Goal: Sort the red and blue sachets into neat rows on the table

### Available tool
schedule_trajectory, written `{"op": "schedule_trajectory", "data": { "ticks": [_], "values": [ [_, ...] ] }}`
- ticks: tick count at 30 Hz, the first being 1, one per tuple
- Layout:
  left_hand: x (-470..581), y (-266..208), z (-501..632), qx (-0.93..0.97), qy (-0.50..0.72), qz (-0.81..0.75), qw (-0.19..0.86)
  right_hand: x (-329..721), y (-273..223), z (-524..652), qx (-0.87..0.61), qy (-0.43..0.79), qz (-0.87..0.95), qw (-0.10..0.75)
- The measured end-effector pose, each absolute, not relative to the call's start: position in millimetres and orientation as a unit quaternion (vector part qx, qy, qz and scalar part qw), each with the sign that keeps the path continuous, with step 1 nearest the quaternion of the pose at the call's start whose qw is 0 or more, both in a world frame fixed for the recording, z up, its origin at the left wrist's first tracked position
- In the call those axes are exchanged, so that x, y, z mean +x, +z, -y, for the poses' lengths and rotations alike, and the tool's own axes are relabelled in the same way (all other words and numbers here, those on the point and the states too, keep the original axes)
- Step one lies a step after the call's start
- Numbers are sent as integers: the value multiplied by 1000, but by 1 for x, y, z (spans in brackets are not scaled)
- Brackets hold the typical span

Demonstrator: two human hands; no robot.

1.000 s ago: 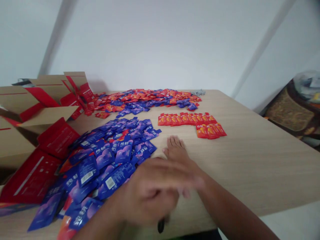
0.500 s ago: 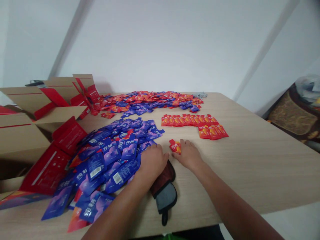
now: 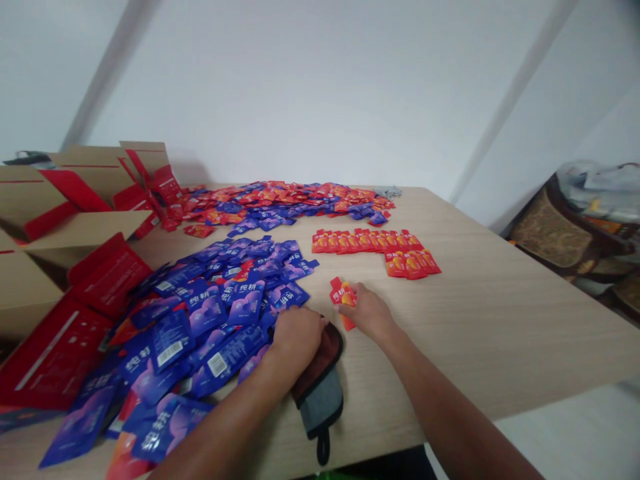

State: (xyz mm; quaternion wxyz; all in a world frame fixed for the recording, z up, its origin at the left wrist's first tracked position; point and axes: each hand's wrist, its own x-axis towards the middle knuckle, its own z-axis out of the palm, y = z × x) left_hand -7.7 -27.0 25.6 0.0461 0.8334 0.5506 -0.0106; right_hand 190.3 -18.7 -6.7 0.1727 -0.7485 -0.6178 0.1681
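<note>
In the head view, my right hand grips a red sachet with orange fruit print between thumb and fingers, just above the tabletop. My left hand has its fingers curled down, over the upper end of a brown and grey fabric pouch with a black loop. What lies under those fingers is hidden. Beside it on the left spreads a heap of blue-purple sachets with a few red ones among them. Beyond my right hand, overlapping red sachets lie in a row, with a shorter row in front.
Open cardboard boxes with red flaps crowd the left side. A mixed pile of red and blue sachets lies along the back near the wall. Right of the wooden table stands a patterned chair with plastic bags.
My right hand has turned slightly, and more of the red sachet shows. My left hand has drawn away from it to the left. The camera view has shifted to the right.
</note>
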Motion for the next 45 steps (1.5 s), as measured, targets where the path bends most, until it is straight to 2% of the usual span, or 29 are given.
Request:
{"op": "schedule_trajectory", "data": {
  "ticks": [7, 11, 18, 26, 35, 45],
  "values": [
    [-10, 18, 23, 870, 2, -493, -5, 206, -17, 5, -716, 168, 626, 259],
    [-12, 14, 22, 863, 22, -504, 5, 246, -4, -24, -752, 128, 586, 273],
    [-12, 15, 21, 859, 49, -507, 60, 321, 18, -70, -830, 50, 517, 204],
    [-11, 10, 20, 862, 18, -505, 42, 337, 4, -75, -858, 32, 498, 119],
    [-12, 7, 19, 865, 10, -500, 31, 328, -5, -66, -847, -54, 514, 122],
    [-12, 3, 17, 867, 4, -497, 23, 303, -23, -47, -744, -142, 642, 119]
  ]
}}
